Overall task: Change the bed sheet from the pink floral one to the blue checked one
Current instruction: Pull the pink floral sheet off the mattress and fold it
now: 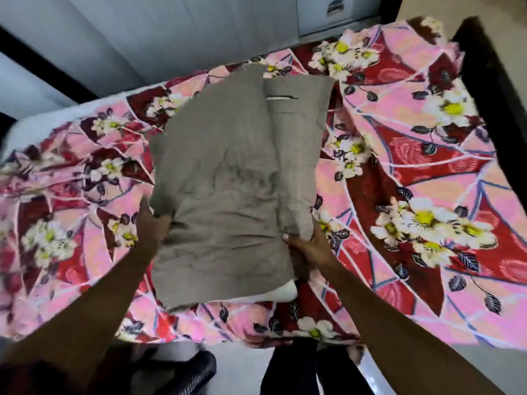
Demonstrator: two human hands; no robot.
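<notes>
The pink floral sheet (399,143) covers the bed and is wrinkled on the left. Above its middle I hold a grey-brown pillow (228,181), its cover loose and its white filling showing at the bottom corner. My left hand (152,223) grips the pillow's left edge. My right hand (306,246) grips its lower right edge, thumb on top. The blue checked sheet is not in view.
A dark headboard or frame (490,89) runs along the bed's right side. Grey wardrobe panels (171,32) stand behind the bed. White mattress (42,115) shows at the far left corner. A dark object (194,366) lies on the floor near my legs.
</notes>
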